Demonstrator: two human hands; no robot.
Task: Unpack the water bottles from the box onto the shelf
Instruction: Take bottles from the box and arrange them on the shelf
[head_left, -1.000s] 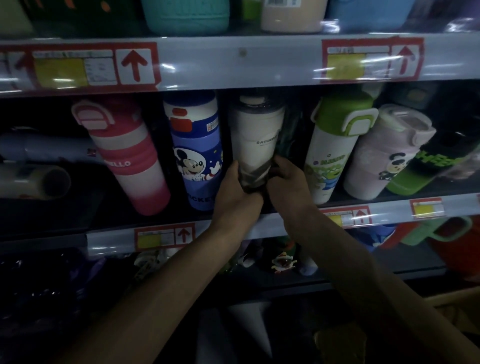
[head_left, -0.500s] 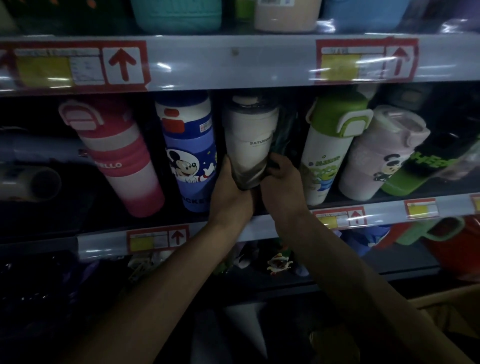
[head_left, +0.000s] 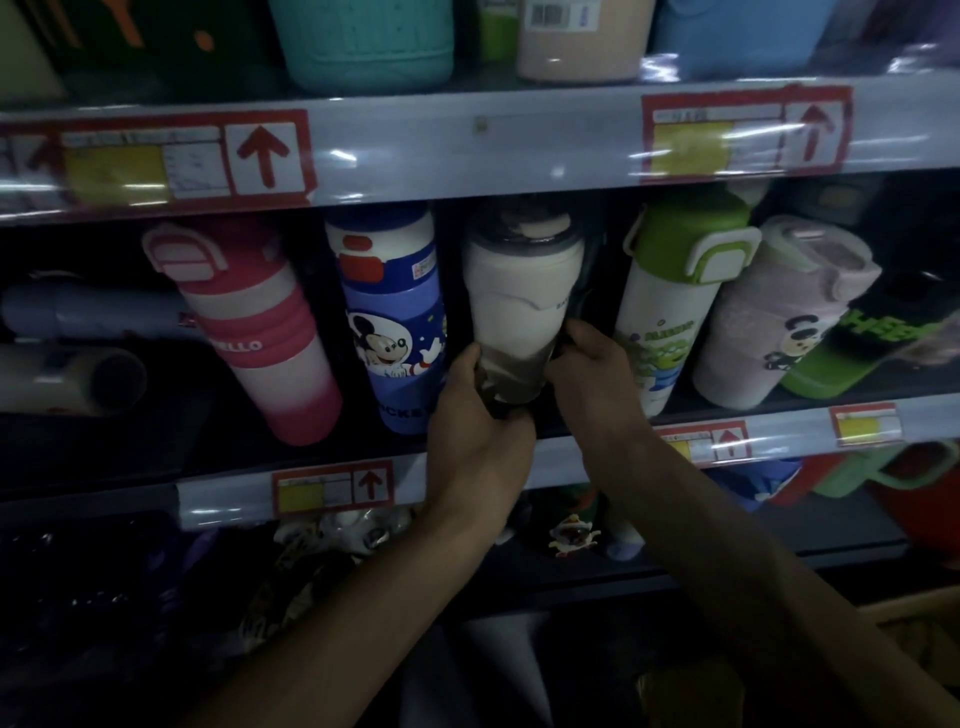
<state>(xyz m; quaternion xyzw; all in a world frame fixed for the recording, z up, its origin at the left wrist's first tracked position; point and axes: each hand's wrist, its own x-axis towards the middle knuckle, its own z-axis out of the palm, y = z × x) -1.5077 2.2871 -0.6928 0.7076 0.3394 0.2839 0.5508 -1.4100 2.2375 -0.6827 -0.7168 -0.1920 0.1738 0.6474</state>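
Both hands, left hand (head_left: 470, 415) and right hand (head_left: 592, 374), have nudged the cream bottle (head_left: 519, 306) they clasp deeper; it leans (crowded row) and could topple the blue bottle (head_left: 395, 322).

Single head camera faces the shelf (head_left: 467, 150) closely, angled slightly downward.

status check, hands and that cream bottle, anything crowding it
Left hand and right hand both gripping cream bottle base. On shelf. Blue bottle close left, green-lidded bottle close right.
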